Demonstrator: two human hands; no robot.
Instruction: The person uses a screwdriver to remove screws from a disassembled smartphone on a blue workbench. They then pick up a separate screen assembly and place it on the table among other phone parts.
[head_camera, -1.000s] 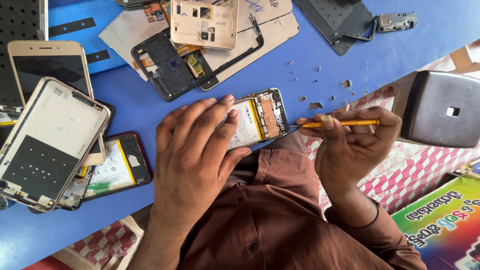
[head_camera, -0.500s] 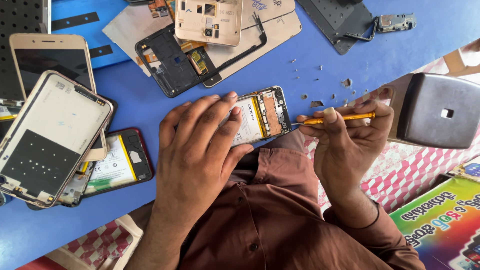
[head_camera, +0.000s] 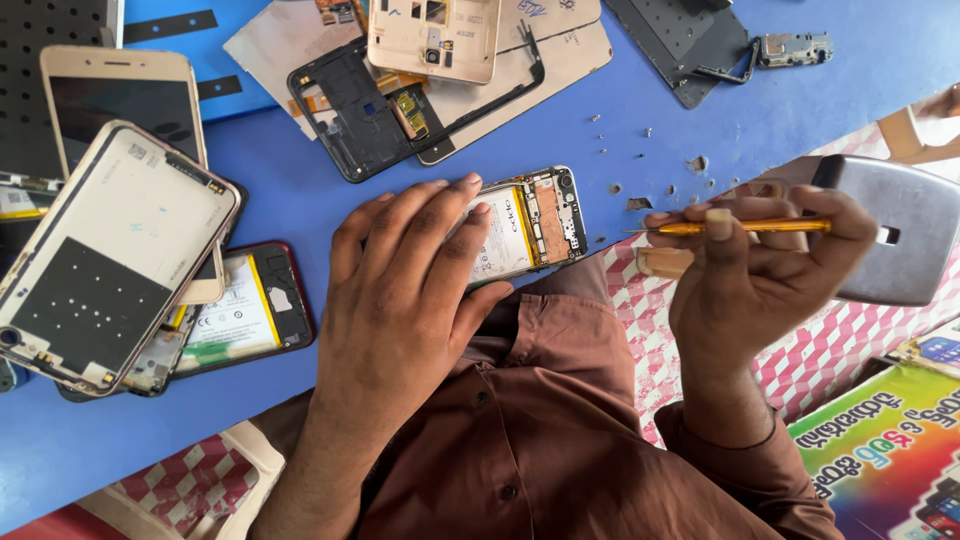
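Phone (head_camera: 525, 225) with its back off lies flat on the blue table (head_camera: 300, 180), right under your left hand (head_camera: 405, 300), whose fingers spread flat over the battery, pinning it down. Its long axis runs left-right, circuit-board end toward your right. Your right hand (head_camera: 750, 275) pinches a yellow screwdriver (head_camera: 735, 227), tip aimed at the phone but just short of it. Loose screws (head_camera: 655, 165) beside it suggest the opening is done; inside work looks unfinished.
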